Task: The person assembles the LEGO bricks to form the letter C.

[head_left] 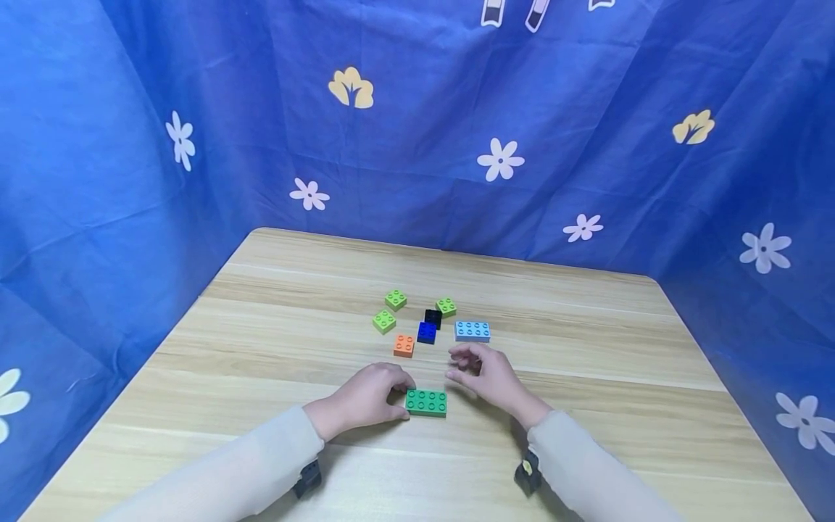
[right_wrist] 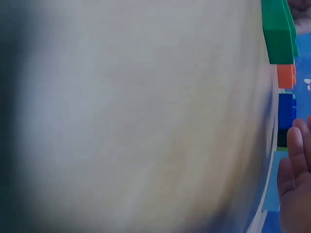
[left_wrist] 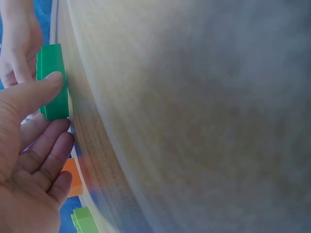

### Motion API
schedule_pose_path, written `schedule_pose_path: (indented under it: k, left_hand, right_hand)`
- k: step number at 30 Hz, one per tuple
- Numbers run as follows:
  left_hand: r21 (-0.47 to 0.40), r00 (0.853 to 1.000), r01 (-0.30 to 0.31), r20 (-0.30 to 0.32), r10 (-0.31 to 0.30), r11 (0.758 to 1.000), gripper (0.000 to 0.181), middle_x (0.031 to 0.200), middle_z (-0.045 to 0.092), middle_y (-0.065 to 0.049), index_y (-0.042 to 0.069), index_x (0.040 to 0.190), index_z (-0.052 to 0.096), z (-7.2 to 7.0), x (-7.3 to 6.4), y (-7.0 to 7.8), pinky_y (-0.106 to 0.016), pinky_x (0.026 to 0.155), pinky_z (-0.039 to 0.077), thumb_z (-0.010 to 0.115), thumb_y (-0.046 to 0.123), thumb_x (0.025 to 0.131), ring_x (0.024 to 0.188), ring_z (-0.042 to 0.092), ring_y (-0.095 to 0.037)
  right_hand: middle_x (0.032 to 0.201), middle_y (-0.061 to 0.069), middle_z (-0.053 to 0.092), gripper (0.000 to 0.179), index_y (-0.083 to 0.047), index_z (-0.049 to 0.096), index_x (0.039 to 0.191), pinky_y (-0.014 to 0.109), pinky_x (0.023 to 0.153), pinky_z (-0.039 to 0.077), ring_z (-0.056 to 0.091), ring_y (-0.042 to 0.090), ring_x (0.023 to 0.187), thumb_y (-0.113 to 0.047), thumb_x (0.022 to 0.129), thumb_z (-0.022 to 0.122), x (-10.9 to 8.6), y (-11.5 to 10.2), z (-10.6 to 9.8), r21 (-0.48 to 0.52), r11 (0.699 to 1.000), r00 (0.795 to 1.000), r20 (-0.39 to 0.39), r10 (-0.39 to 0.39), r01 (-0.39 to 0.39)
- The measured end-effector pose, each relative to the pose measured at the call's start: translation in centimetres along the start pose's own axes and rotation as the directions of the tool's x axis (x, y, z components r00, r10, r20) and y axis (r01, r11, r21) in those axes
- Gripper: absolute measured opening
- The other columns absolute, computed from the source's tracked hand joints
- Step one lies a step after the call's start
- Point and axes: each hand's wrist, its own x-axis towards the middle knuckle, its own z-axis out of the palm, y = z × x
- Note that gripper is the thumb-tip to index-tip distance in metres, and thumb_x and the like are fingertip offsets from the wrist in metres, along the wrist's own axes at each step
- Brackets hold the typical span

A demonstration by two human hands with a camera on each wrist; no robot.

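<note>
A green eight-stud toy brick [head_left: 426,403] lies studs-up on the table in front of me. My left hand [head_left: 367,397] holds its left end, thumb on the near side and fingers at the back corner. The left wrist view shows that thumb pressed to the side of the green brick [left_wrist: 54,99]. To the right of the brick, my right hand [head_left: 489,375] hovers low with loosely bent fingers and nothing in them. Just beyond its fingertips is a light blue eight-stud brick [head_left: 472,331]. An orange brick [head_left: 404,346] sits behind the green one.
Farther back are a dark blue brick [head_left: 427,333] touching a black brick [head_left: 433,317], and lime bricks at the left [head_left: 384,321], rear [head_left: 395,299] and right [head_left: 446,307]. The wooden table [head_left: 293,290] ends at a blue flowered curtain [head_left: 417,145].
</note>
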Motion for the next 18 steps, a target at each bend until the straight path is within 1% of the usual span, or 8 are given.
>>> schedule_pose_path:
  k: [4, 11, 14, 18]
  left_hand:
    - [0.004, 1.000, -0.007, -0.004, 0.007, 1.000, 0.037, 0.090, 0.064, 0.003, 0.006, 0.102, 0.068, 0.0, 0.0, 0.0, -0.035, 0.080, 0.049, 0.082, 0.022, 0.071, 0.083, 0.058, -0.013]
    - [0.006, 1.000, -0.014, -0.003, 0.014, 1.000, 0.037, 0.091, 0.064, 0.002, 0.006, 0.102, 0.068, 0.0, 0.0, -0.1, -0.035, 0.081, 0.049, 0.082, 0.021, 0.071, 0.084, 0.058, -0.013]
    - [0.003, 1.000, -0.016, -0.004, 0.016, 1.000, 0.037, 0.091, 0.064, 0.002, 0.005, 0.102, 0.068, 0.0, 0.1, -0.1, -0.035, 0.081, 0.049, 0.082, 0.021, 0.071, 0.084, 0.058, -0.013]
    - [0.000, 1.000, -0.020, -0.006, 0.020, 1.000, 0.037, 0.091, 0.064, 0.002, 0.006, 0.101, 0.068, 0.0, 0.1, -0.1, -0.034, 0.080, 0.049, 0.082, 0.021, 0.071, 0.084, 0.058, -0.013]
  right_hand:
    - [0.100, 0.001, 0.066, 0.040, -0.007, 0.063, 0.115, 0.030, 0.083, 0.051, 0.061, 0.011, 0.088, -0.022, 0.081, 0.077, 1.4, -0.1, 0.5, 0.000, 1.000, 0.999, -0.025, 0.028, -0.028]
    - [0.107, 0.006, 0.065, 0.041, -0.005, 0.061, 0.117, 0.032, 0.083, 0.051, 0.061, 0.017, 0.092, -0.020, 0.082, 0.076, 3.4, -0.7, 1.3, -0.023, 0.999, 0.997, -0.060, 0.048, -0.049]
    - [0.109, 0.007, 0.065, 0.042, -0.005, 0.061, 0.117, 0.032, 0.081, 0.051, 0.061, 0.017, 0.093, -0.020, 0.081, 0.076, 4.2, -0.8, 1.6, -0.028, 0.996, 0.994, -0.076, 0.077, -0.079]
    - [0.111, 0.004, 0.064, 0.043, -0.007, 0.060, 0.119, 0.032, 0.081, 0.051, 0.060, 0.016, 0.094, -0.022, 0.082, 0.076, 5.0, -0.7, 1.8, -0.063, 0.991, 0.990, -0.085, 0.115, -0.120]
